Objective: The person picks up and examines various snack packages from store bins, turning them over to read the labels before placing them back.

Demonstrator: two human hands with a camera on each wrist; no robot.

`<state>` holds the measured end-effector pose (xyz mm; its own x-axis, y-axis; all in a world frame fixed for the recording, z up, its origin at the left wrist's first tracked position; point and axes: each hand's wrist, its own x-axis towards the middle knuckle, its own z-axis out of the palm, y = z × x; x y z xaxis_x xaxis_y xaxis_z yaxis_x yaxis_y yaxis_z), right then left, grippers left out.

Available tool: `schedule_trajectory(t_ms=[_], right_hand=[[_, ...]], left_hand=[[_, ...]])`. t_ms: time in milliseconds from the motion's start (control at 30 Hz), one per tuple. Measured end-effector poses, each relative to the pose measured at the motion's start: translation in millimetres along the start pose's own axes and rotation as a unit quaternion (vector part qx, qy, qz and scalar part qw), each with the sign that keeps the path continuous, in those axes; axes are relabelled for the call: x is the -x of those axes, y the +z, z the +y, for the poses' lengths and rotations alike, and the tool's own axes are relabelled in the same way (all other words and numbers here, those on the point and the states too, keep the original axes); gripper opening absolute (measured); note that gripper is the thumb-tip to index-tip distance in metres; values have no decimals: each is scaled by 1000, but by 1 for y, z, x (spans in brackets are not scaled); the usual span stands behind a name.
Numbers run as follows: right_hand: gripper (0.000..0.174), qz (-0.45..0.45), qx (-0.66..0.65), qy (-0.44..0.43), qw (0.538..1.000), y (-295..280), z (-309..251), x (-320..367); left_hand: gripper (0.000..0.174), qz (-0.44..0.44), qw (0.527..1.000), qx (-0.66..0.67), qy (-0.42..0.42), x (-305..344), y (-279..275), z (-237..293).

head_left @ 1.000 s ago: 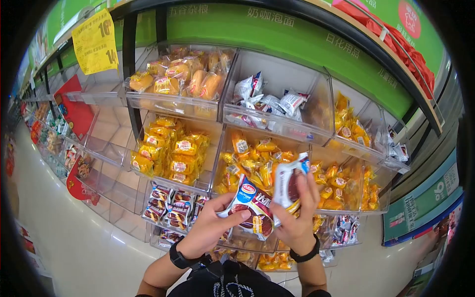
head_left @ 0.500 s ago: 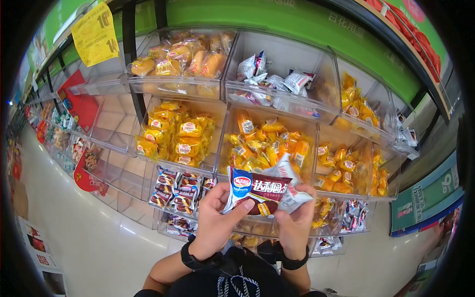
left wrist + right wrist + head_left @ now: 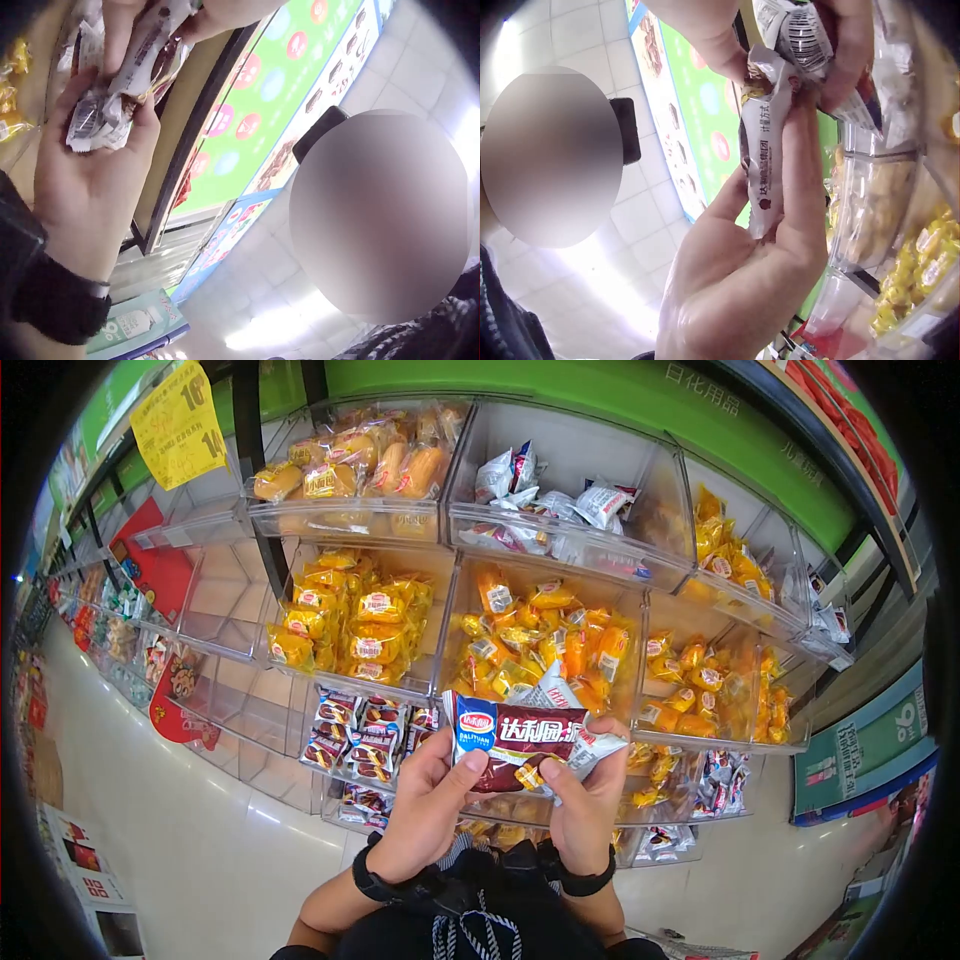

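- Maroon Daliyuan pie pk (image 3: 525,728): in front of orange-cake bin (image 3: 612,594), silver pk (image 3: 553,692) behind it.
- L hand (image 3: 422,810): curled round its L end.
- R hand (image 3: 587,810): curled round both pks' R ends.
- Bread rolls (image 3: 330,481): up-L of bin.

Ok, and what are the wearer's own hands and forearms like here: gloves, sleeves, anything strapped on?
The left hand and right hand are both ungloved. Each wrist has a black strap, left and right, with a dark block on its inner side. The forearms are uncovered up to black cloth at the picture's lower edge.
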<state>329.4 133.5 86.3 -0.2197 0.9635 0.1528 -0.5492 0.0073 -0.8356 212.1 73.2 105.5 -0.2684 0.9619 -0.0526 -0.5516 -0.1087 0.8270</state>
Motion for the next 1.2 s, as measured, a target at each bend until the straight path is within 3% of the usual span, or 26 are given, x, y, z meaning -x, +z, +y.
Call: schedule_trajectory(t_ms=[100,200,233,633,1200], right_hand=[[49,-61,73,-5,995,-10,4,-2],[48,-69,95,-51,992,-3,7,1],[48,-64,89,-17,994,-5,6,2],[56,-56,16,-9,998,-4,5,-1],[56,-55,3,5,998,-3,6,-6]], left_hand=[[43,-28,998,-61,4,-2,-1,9],[44,-39,996,-70,38,-4,-1,6],[40,-28,995,-78,56,-6,-4,-1],[29,23,995,-64,66,-7,2,-5],[29,52,994,-84,55,-11,0,-6]])
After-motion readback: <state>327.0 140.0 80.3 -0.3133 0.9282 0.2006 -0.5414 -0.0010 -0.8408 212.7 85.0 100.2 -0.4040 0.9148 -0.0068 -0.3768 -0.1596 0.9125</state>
